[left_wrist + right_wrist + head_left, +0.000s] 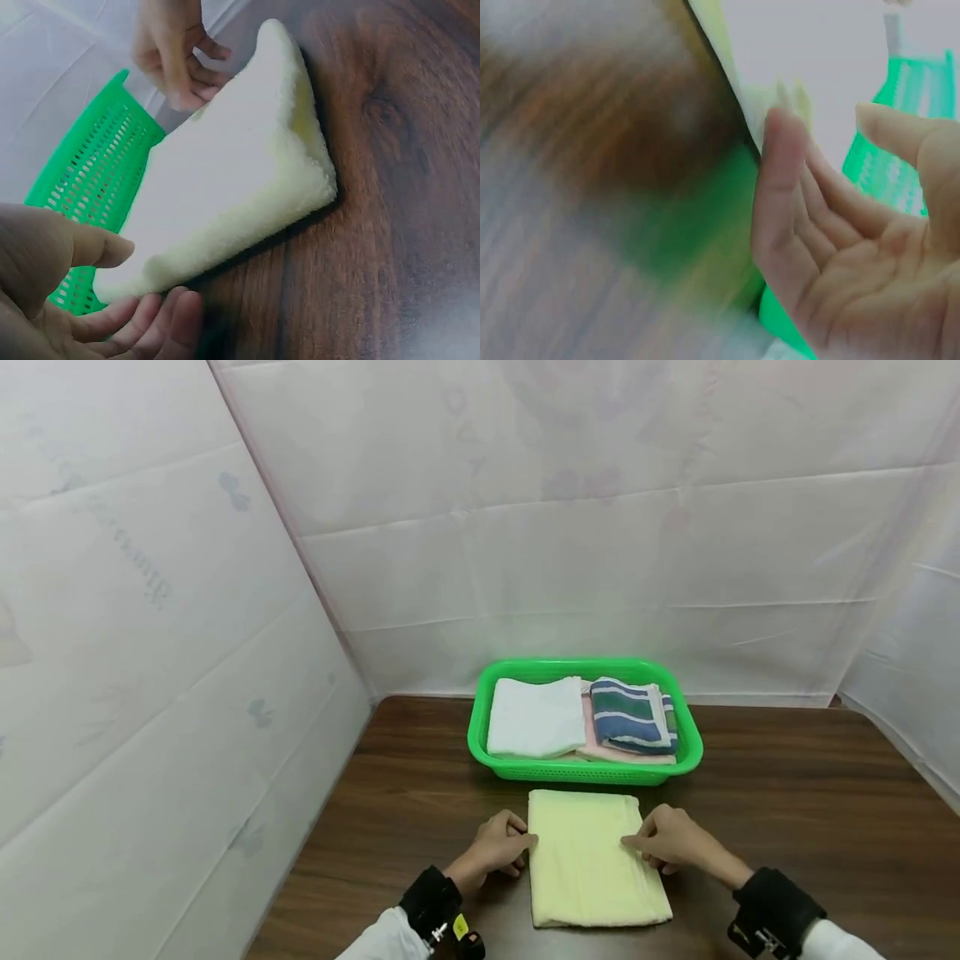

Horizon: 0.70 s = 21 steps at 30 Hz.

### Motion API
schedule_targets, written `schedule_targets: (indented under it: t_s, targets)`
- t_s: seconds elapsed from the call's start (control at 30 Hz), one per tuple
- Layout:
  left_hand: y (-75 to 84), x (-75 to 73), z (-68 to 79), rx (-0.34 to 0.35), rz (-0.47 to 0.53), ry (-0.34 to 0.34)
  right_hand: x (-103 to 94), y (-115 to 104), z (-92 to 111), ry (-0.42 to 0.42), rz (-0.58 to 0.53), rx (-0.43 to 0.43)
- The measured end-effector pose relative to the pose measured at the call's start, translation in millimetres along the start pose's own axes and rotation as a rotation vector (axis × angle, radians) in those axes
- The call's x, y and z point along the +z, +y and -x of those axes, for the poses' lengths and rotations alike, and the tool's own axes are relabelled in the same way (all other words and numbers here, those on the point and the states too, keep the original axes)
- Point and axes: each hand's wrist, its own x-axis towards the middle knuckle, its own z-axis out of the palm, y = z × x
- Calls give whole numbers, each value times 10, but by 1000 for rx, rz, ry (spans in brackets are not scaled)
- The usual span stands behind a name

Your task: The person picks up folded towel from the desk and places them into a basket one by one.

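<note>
A folded pale yellow towel (588, 860) lies on the table in front of the green basket. My left hand (498, 845) holds its left edge, the thumb on top and the other fingers low along the side, as the left wrist view also shows. At the opposite edge, my right hand (672, 839) grips the towel, its thumb lying over the top face and its fingers curled at the side. The towel's folded layers (300, 150) show as a thick, fluffy edge in the left wrist view.
Behind the towel stands a green plastic basket (585, 770). In it lie a folded white towel (536, 718), a striped blue and green towel (630, 714) and a pink towel (592, 747). White sheeting (570, 568) hangs around the dark wooden table (780, 777).
</note>
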Motion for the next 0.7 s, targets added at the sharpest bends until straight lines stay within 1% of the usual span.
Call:
schedule_targets:
  t_s: [0.07,0.13,0.23,0.33,0.43,0.53,0.6,0.7]
  targets:
    - [-16,-21,0,-5,3,-3,98,-33,-17,29,18,15]
    - [-18,-25,-1,2,7,-7,168,-44,-31,82,57,35]
    - [-9,-18,-10,20,21,2,221,-43,-44,146,104,77]
    - [11,-3,-18,24,30,11,251,-31,-55,181,122,98]
    - [13,9,-18,-10,33,10,270,-25,-57,182,80,98]
    - [12,5,-25,-36,38,-2,236,-32,-52,164,7,109]
    - [16,-17,-32,-32,38,-16,177,-39,-53,130,-52,115]
    - [29,-72,-56,-17,35,-29,65,-53,-71,56,-175,123]
